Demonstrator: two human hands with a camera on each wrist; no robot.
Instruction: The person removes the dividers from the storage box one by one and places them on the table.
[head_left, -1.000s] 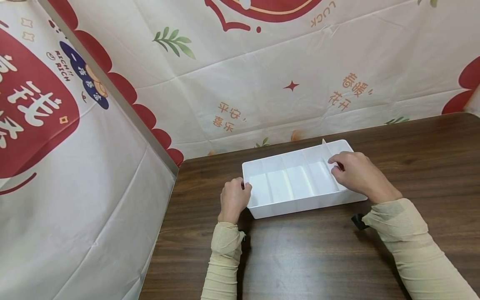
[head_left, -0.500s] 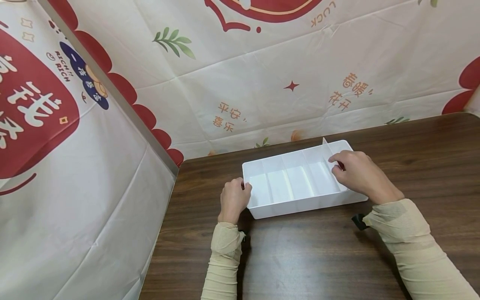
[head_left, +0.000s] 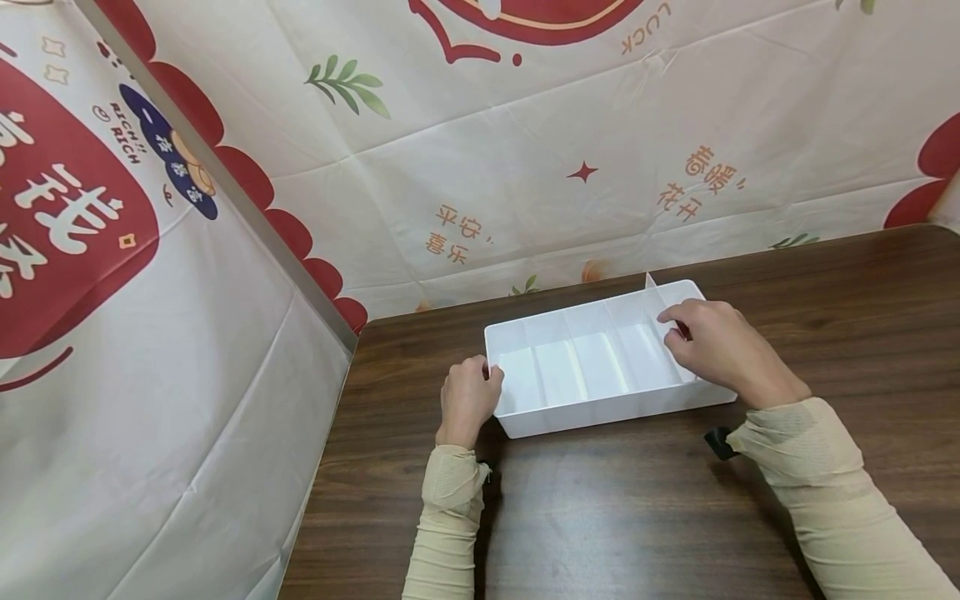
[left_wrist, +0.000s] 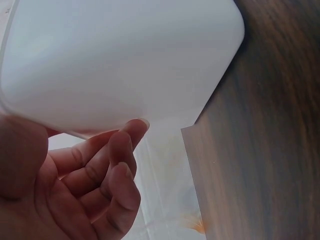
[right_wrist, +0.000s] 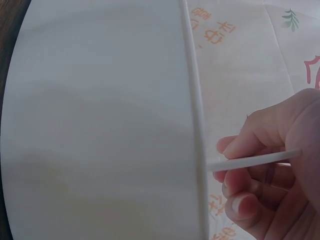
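Note:
A white plastic box with several compartments lies slightly slanted on the table. My left hand holds its left end wall, thumb inside the rim and curled fingers outside; the left wrist view shows the fingertips against the wall. Near the right end, my right hand pinches a thin white divider between thumb and fingers. The divider's far corner stands above the box's back rim. From the right wrist, the divider's edge sticks up past the rim, between thumb and fingers. Its lower part is hidden.
Dark wood-grain table spreads around the box. A white printed cloth hangs behind the table, and another sheet hangs along its left edge. A small black piece shows by the right sleeve.
The divider's far corner has risen slightly above the back rim. My right hand has shifted a little up and to the right with it, while the left hand keeps its place.

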